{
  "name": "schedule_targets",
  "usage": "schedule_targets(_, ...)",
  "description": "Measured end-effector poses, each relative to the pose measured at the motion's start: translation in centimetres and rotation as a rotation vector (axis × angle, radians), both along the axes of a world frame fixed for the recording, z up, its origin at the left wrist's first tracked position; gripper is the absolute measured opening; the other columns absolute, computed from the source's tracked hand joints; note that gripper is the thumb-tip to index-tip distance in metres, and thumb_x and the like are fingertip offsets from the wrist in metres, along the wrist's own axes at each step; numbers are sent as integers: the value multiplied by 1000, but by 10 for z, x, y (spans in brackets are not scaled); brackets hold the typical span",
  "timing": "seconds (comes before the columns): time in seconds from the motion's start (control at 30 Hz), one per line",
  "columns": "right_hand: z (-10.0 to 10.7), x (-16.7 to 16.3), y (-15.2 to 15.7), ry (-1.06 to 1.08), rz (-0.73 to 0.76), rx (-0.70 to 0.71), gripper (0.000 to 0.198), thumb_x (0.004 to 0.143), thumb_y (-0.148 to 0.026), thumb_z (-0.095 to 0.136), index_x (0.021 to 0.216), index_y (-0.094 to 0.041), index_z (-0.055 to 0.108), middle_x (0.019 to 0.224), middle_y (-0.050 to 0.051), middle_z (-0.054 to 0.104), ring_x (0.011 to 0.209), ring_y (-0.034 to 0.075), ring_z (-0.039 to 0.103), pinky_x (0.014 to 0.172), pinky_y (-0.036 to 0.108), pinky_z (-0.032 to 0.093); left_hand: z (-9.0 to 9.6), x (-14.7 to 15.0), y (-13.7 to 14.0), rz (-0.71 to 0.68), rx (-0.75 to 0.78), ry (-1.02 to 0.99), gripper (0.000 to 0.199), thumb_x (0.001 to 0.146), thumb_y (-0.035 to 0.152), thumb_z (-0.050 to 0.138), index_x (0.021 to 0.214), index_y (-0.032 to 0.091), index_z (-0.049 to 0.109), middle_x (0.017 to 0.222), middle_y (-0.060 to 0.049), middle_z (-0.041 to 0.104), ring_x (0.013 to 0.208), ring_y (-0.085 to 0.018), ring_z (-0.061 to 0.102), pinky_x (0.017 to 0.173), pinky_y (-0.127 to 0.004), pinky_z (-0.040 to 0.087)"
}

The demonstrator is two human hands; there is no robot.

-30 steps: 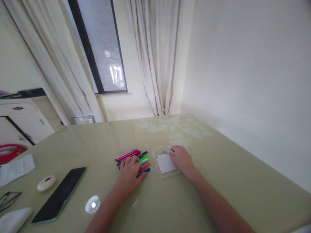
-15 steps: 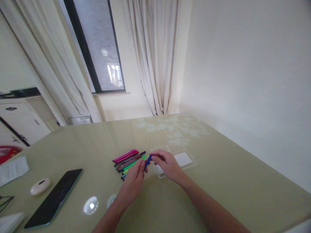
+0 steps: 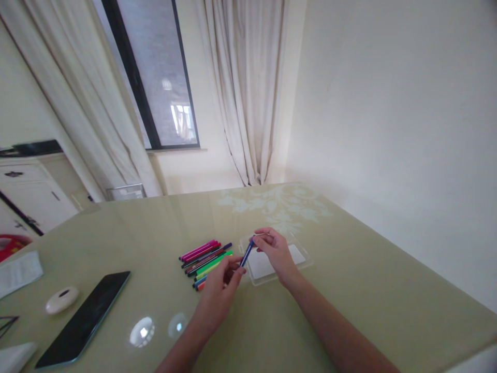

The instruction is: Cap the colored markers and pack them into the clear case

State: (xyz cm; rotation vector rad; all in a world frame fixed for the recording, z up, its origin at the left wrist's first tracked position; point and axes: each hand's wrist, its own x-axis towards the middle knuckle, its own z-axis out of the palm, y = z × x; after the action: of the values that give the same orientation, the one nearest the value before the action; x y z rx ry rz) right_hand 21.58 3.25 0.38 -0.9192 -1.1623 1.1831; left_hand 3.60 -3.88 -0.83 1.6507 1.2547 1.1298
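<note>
Between my two hands is a dark blue marker pen point(image 3: 246, 254), tilted up to the right. My left hand point(image 3: 223, 278) is closed on its lower end, thumb and fingers pinching it. The fingertips of my right hand point(image 3: 273, 250) grip its upper end. Several coloured markers point(image 3: 205, 259), from pink and red through brown to green and orange, lie side by side on the table, partly behind my left hand. Under my right hand lies a clear plastic case point(image 3: 256, 282) with a white card point(image 3: 261, 264) in it, partly covered by the hand.
A black tablet point(image 3: 85, 318) rests on the glossy green table point(image 3: 155, 233) at the left. Beside it are a white oval object point(image 3: 62, 300) and a white cloth or tissue point(image 3: 20, 272). The wall point(image 3: 399, 129) runs along the table's right edge.
Both hands have shifted slightly to the right with the blue marker, away from the row of pens. More of the marker shows between them, and my right hand is higher.
</note>
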Motion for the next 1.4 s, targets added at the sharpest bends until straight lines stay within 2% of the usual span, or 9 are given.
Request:
schedule_targets(0.17, 1, -3, -7, 10, 95, -83, 46, 71, -49, 86, 101, -19, 69, 92, 8, 79, 82, 22, 75, 71, 32, 59, 0, 5, -1, 119, 73, 57, 29, 92, 44, 64, 107, 20, 68, 86, -3, 72, 73, -19, 65, 63, -29, 49)
schedule_targets(0.3, 0, -5, -7, -31, 172, -82, 50, 72, -47, 85, 110, -19, 70, 87, 6, 78, 79, 22, 75, 71, 35, 61, -1, 4, -1, 120, 91, 110, 28, 90, 41, 66, 109, 21, 68, 89, -3, 73, 74, -20, 65, 67, -31, 52)
schedule_targets(0.37, -2, -1, -2, -60, 112, -31, 48, 76, -45, 81, 115, -19, 68, 88, 6, 79, 79, 22, 74, 71, 34, 60, -5, 4, -2, 66, 137, 212, 30, 91, 39, 66, 117, 23, 67, 101, -6, 73, 83, -22, 67, 73, -35, 55)
schedule_targets(0.47, -6, 10, 10, -140, -61, 40, 42, 81, -41, 73, 116, -19, 66, 89, 7, 79, 79, 21, 73, 68, 32, 57, -15, 8, -3, -62, 281, 429, 36, 90, 34, 69, 126, 27, 64, 124, -8, 68, 112, -29, 63, 98, -46, 52)
schedule_targets(0.6, -17, 21, 22, -328, -154, 49, 35, 79, -38, 69, 108, -19, 69, 79, 5, 76, 73, 22, 72, 65, 33, 57, -25, 11, 1, -119, 352, 617, 17, 95, 29, 64, 111, 26, 67, 127, -7, 66, 120, -30, 59, 104, -49, 48)
schedule_targets(0.7, -25, 17, 24, -389, -143, 39, 32, 81, -37, 67, 108, -19, 69, 79, 4, 75, 70, 21, 71, 64, 33, 58, -25, 8, 7, -116, 345, 635, 13, 96, 22, 60, 107, 25, 65, 124, -6, 66, 116, -26, 59, 101, -44, 50)
schedule_targets(0.9, -32, -5, 24, -593, -120, 59, 25, 86, -28, 67, 110, -19, 70, 82, 5, 77, 74, 21, 74, 71, 33, 59, -20, 4, 12, -100, 353, 623, 40, 93, 23, 61, 132, 26, 57, 127, -8, 64, 120, -28, 58, 104, -47, 50)
schedule_targets(1.13, -35, -14, 24, -713, -45, 101, 28, 86, -17, 68, 114, -21, 70, 92, 5, 79, 85, 19, 75, 78, 28, 58, -20, 8, 14, -70, 424, 646, 34, 89, 19, 60, 122, 25, 66, 131, -10, 61, 121, -29, 58, 104, -46, 51)
schedule_targets(1.4, -23, -19, 20, -1003, -43, 205, 15, 91, -19, 64, 98, -19, 77, 97, 6, 79, 90, 18, 72, 83, 25, 51, -19, 9, 19, -49, 435, 734, 31, 93, 29, 65, 123, 21, 64, 128, -10, 65, 118, -30, 58, 105, -48, 48)
